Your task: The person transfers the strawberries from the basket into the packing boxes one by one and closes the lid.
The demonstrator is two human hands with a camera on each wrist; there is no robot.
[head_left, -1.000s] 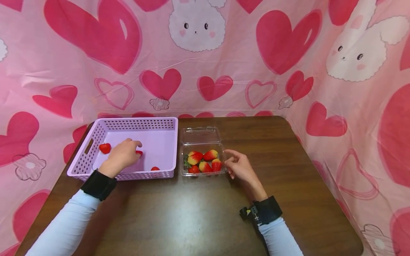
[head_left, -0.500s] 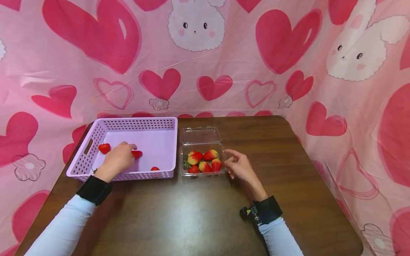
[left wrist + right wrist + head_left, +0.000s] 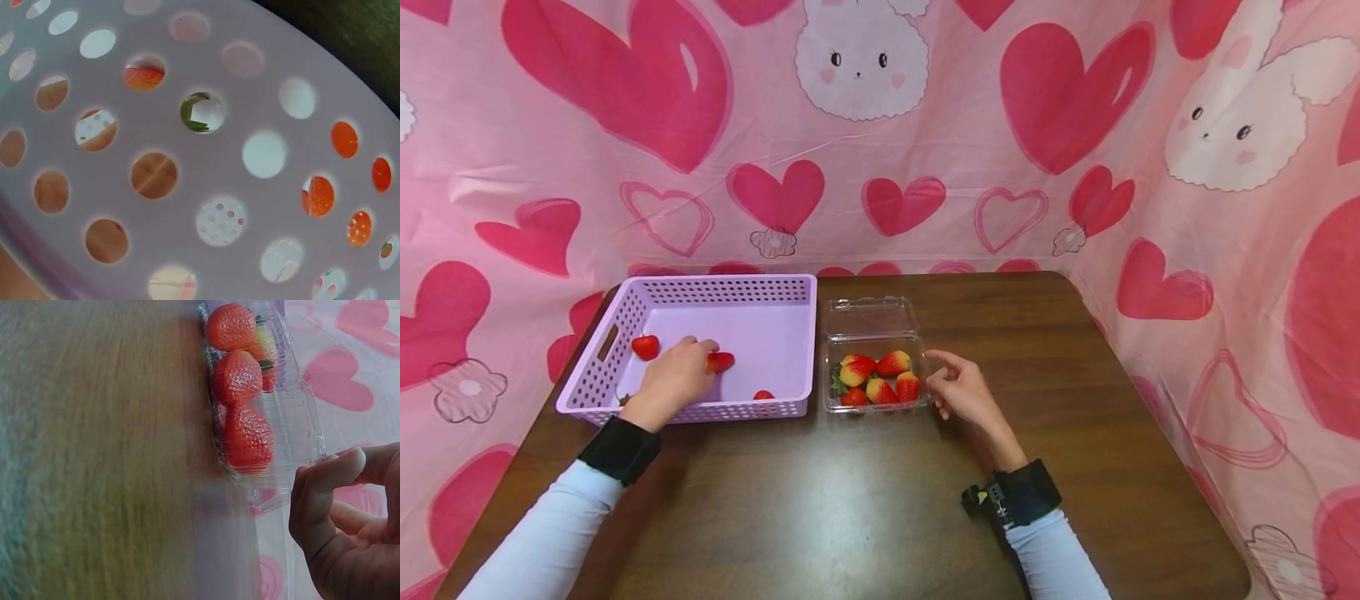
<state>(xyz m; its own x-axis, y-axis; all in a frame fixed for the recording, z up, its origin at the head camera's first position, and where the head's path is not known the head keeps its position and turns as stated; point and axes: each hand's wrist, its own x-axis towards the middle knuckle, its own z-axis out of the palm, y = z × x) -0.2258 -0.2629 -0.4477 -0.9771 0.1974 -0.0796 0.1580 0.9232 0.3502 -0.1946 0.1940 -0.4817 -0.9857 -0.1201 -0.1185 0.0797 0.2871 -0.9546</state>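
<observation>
My left hand [image 3: 676,372] rests inside a lilac perforated basket [image 3: 730,287], its fingers loosely bent and holding nothing. A strawberry [image 3: 721,361] lies right by its fingertips. Two more strawberries [image 3: 645,347] [image 3: 763,395] lie elsewhere in the basket. The left wrist view shows only the basket wall [image 3: 200,162], with red fruit behind its holes. A clear clamshell box [image 3: 874,317] with its lid open holds several strawberries [image 3: 877,377]. My right hand [image 3: 961,389] sits on the table beside the box's right edge, fingers relaxed. In the right wrist view its fingertips [image 3: 331,475] lie close to the box [image 3: 294,431].
The dark wooden table [image 3: 880,500] is bordered at the back and on both sides by a pink cloth with hearts and bunnies [image 3: 880,167]. Black wrist bands sit on both light blue sleeves.
My left hand has drawn back toward the basket's near left, uncovering the strawberry it was over. The right hand and the box have stayed put.
</observation>
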